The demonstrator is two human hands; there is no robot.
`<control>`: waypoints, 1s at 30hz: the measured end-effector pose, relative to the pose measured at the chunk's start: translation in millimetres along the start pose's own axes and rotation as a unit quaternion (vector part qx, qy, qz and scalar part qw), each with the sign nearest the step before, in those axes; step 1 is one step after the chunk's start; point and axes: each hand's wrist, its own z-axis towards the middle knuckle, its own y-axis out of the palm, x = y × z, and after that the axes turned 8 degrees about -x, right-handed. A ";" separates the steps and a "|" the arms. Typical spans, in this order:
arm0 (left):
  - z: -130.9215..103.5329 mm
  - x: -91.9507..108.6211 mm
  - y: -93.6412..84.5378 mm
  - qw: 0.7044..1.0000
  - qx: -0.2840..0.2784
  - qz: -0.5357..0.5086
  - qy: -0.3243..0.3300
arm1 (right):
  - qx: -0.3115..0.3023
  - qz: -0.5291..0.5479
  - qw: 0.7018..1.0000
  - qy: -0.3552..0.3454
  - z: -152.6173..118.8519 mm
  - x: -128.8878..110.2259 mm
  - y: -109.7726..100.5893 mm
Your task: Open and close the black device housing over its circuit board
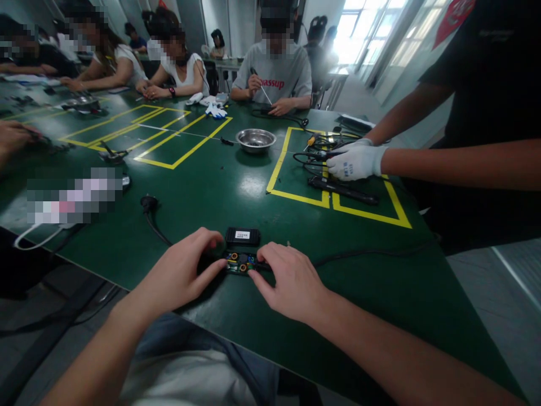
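A small circuit board [240, 263] with copper-coloured coils lies on the green table between my hands. My left hand [190, 268] is at its left end, thumb tip at the board's edge, fingers curled apart from the thumb around a dark cable end. At the right end, my right hand [287, 276] has its thumb and fingers around the board's end and the black cable there. Just beyond the board lies a black casing half [243, 236] with a white label. A black plug [149, 204] on a cord rests to the left.
A steel bowl [256, 141] stands mid-table. At the right, a person's white-gloved hand [357, 160] handles black cables beside a black bar [344, 190] within yellow tape [298, 195]. A pixelated power strip [76, 197] is at the left. Several people sit across the table.
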 end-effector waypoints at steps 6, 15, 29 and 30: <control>-5.7 -3.1 4.7 0.996 -0.022 -0.037 0.079 | 0.014 0.027 0.999 0.010 -1.2 1.7 -1.3; -2.3 2.3 -9.1 0.994 0.020 -0.094 0.047 | 0.089 0.089 0.991 -0.043 -2.4 5.2 -4.1; 6.6 2.2 -7.9 0.999 0.000 -0.020 0.029 | 0.045 0.040 0.998 -0.010 1.9 6.4 -3.4; 12.3 3.4 -6.9 1.000 0.009 -0.015 0.023 | 0.049 0.042 0.998 -0.009 1.7 6.6 -2.7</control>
